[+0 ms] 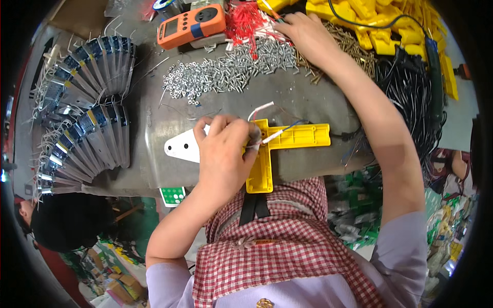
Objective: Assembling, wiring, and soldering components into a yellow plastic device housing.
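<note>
My left hand [226,149] is closed over the middle of a yellow T-shaped plastic casing half [300,136], its fingertips pressed at the joint. Under that palm a white tapered piece with dark holes [177,146] sticks out to the left. Thin wires with white sleeves [272,136] rise from the casing beside the fingertips. At the far side, my right hand [310,38] reaches to the edge of a pile of red and white wire pieces [246,23]. Its fingers are bent together beside a thin orange-and-white stick [270,9]; what they grip is hard to make out.
Silver screws [231,66], nuts [185,79] and brass-coloured screws [359,54] lie in heaps. An orange multimeter [191,24] stands behind. Fanned circuit boards with wires [95,123] are at left. Yellow casings [400,23] and black cables [405,97] are piled at right.
</note>
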`<state>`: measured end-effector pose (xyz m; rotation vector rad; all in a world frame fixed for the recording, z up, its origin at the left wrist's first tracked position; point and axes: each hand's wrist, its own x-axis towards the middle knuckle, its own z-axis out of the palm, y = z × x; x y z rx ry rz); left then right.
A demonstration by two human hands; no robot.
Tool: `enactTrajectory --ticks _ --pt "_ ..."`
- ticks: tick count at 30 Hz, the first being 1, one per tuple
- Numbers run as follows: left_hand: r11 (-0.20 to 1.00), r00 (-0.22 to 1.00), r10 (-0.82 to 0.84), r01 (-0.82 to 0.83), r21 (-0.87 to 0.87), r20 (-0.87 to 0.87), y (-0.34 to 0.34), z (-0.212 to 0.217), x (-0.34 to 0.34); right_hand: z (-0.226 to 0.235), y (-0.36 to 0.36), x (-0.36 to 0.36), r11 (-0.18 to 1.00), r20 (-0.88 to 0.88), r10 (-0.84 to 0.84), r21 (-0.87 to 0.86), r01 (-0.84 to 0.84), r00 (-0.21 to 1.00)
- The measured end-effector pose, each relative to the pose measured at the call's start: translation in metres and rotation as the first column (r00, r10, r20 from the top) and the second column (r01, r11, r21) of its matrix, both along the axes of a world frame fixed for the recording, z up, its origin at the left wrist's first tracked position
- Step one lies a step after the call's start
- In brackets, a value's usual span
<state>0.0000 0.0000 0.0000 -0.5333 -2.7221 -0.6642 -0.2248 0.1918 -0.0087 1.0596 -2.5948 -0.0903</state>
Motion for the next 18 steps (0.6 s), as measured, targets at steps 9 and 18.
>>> enactTrajectory --ticks 9,18 --pt "0.996 0.999 0.012 -0.009 -0.087 0.033 0.014 -0.001 -0.003 0.057 -0.005 0.064 0.857 -0.223 0.131 -0.465 -0.223 0.966" --pt "0.912 0.979 -0.15 0.191 -0.364 0.139 0.013 0.015 0.032 0.046 0.021 0.16 0.161 0.378 0.78 -0.891 0.424 0.499"
